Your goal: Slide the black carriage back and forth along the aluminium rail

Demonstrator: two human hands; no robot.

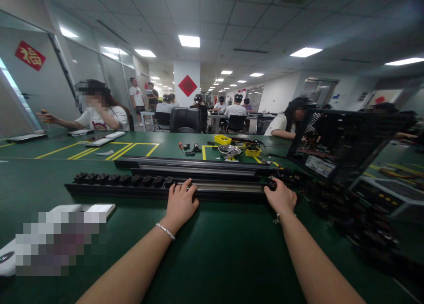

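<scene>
A long black rail (228, 188) lies crosswise on the green table (212, 251), with a row of several black socket modules (122, 179) set into its left half. My left hand (180, 202) rests on the rail's middle, fingers curled over its top edge beside the last module. My right hand (281, 197) is closed on a small black module (272, 184) at the rail's right end. A second black rail (192, 164) lies just behind the first.
An open black computer case (334, 142) stands at the right, with a heap of black parts (351, 215) in front of it. Yellow bins (222, 139), a metal bowl (229, 150) and screwdrivers (187, 148) sit farther back. A white device (99, 208) lies at the left. Several people sit behind.
</scene>
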